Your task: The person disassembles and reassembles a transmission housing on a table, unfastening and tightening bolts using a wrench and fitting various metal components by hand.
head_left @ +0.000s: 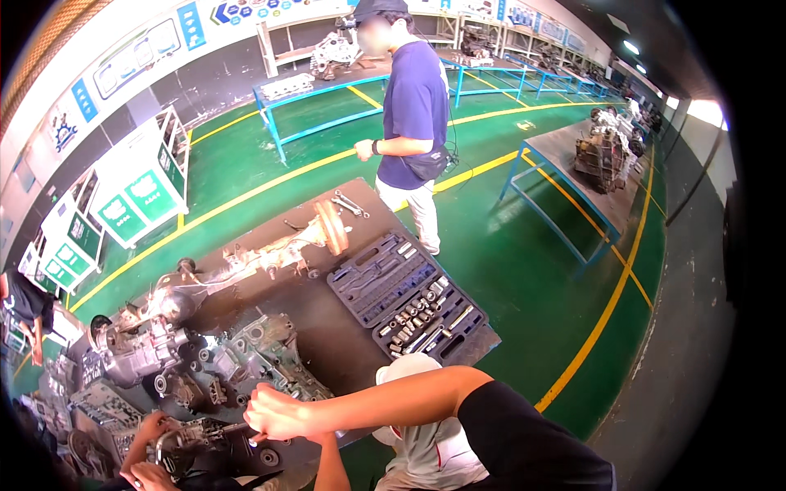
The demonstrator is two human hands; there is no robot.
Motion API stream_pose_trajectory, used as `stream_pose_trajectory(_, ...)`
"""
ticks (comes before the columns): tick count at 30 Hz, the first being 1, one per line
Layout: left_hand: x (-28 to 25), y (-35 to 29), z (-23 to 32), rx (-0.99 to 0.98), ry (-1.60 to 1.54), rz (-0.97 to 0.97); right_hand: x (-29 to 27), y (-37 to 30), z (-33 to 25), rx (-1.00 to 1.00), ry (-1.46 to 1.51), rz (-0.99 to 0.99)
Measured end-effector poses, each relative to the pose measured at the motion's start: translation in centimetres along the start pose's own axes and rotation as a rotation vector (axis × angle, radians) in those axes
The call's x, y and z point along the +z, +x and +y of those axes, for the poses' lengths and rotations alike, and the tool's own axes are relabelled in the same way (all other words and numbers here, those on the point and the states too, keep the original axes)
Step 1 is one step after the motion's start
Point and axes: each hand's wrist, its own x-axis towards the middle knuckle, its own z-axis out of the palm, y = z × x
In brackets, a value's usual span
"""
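Observation:
My right hand [278, 413] is closed in a fist above the near edge of the table, its bare forearm crossing in from the lower right under a black sleeve. A slim metal tool handle [235, 428] shows at its left side; the rest is covered by the fingers. Beneath my right arm rises my left forearm [332, 468], with its hand hidden behind the right one. To their left lies a metal mechanical assembly [192, 438] with shafts. A co-worker's hands [153, 425] are on or close to its far left part. A cast gearbox housing [266, 352] lies just beyond my fist.
On the dark table [327, 360] lie an open socket set case [409, 303], several wrenches [350, 203] and a rusty axle [278, 250]. Loose ring-shaped parts [270, 457] sit by the near edge. A person in a blue shirt [416, 98] stands beyond the table. Blue-framed benches [565, 204] stand farther off.

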Motion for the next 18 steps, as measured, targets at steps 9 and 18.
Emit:
stream_pose_trajectory(9, 3.5, -17.8, 13.8, -0.043, -0.359, -0.389, -1.7, 0.7, 0.5, 0.335, 0.328, -0.004)
stream_pose_trajectory(18, 3.9, -17.8, 13.1, -0.048, -0.319, -0.269, -2.2, 2.4, 1.0, 0.467, 0.499, 0.028)
